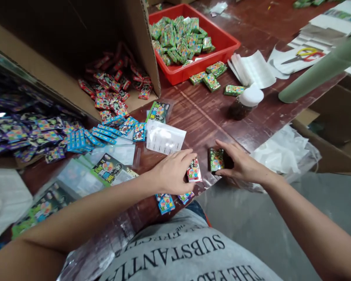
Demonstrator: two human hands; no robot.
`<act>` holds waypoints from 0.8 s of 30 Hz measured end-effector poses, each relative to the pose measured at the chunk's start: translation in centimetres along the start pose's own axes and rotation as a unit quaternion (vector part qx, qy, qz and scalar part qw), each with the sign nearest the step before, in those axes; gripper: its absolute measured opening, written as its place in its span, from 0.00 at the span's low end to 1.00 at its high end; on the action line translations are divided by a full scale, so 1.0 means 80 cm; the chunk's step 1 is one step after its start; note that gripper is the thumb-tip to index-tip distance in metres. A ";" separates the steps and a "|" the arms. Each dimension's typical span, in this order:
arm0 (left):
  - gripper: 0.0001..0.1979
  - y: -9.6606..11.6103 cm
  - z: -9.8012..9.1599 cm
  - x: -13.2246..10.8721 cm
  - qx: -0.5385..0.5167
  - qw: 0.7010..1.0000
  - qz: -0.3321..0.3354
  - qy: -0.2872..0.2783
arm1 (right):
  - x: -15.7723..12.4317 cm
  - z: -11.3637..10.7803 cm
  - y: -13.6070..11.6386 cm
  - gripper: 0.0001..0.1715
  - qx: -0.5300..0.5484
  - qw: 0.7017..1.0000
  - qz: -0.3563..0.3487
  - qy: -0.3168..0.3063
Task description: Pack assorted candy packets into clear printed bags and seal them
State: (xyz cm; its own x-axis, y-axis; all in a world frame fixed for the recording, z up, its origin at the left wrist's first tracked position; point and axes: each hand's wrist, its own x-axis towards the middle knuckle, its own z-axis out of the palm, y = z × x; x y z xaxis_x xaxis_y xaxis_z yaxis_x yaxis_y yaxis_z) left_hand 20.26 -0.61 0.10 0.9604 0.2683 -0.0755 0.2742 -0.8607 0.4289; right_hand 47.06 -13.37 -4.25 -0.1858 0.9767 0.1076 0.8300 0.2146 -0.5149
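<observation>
My left hand [175, 171] is closed on a small red-and-white printed box [194, 171], its thumb and fingers at opposite ends. To its right, my right hand [236, 160] has its thumb and forefinger at the two ends of a small green printed box [216, 159] near the table edge. A gap separates the two boxes. Under my left hand lie a blue box [165, 203] and a partly covered purple box [186, 197]. Beyond my left hand is a white sheet of labels [165, 136].
A red tray [175, 76] holds many green boxes. The cardboard carton [153, 50] at left contains red boxes; blue boxes [105, 134] and purple boxes [35, 132] lie nearer. A white-capped jar [245, 102], scissors [304, 56] and a pale green tube [318, 68] are at right.
</observation>
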 end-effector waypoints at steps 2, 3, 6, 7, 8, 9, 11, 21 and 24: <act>0.46 0.012 0.007 0.004 0.007 0.999 -0.043 0.006 | -0.001 0.002 0.000 0.57 0.004 1.000 0.001 0.002; 0.45 0.017 0.010 0.006 0.019 0.998 -0.056 0.006 | -0.001 0.003 0.000 0.57 0.007 1.000 -0.001 0.002; 0.38 0.026 0.014 0.013 0.044 0.997 -0.062 0.010 | -0.003 0.005 -0.002 0.58 0.008 1.000 0.001 0.001; 0.37 0.027 0.014 0.015 0.043 0.997 -0.055 0.012 | -0.004 0.005 -0.003 0.59 0.007 1.000 0.007 0.002; 0.36 0.028 0.013 0.015 0.040 0.998 -0.049 0.013 | -0.006 0.005 -0.003 0.61 0.009 1.000 0.014 0.002; 0.35 0.029 0.013 0.015 0.038 0.998 -0.046 0.012 | -0.007 0.004 -0.004 0.62 0.016 1.000 0.021 -0.001; 0.32 0.034 0.016 0.015 0.043 0.997 -0.065 0.008 | -0.007 0.003 -0.007 0.63 0.042 0.999 0.024 -0.007; 0.55 0.013 -0.025 -0.034 0.085 0.995 -0.017 -0.056 | 0.009 0.007 -0.016 0.58 0.060 0.994 -0.058 -0.077; 0.57 -0.036 -0.085 -0.096 0.128 0.981 0.036 -0.144 | 0.018 0.011 -0.023 0.65 0.011 0.991 -0.107 -0.081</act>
State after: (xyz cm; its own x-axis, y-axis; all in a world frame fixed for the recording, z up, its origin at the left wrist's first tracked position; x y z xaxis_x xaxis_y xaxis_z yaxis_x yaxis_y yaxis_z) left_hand 11.78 2.76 5.57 0.9419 0.1011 -0.3202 0.1731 -0.9633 0.2052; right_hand 44.78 -12.35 -3.85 -0.4391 0.8950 0.0787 0.7517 0.4139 -0.5134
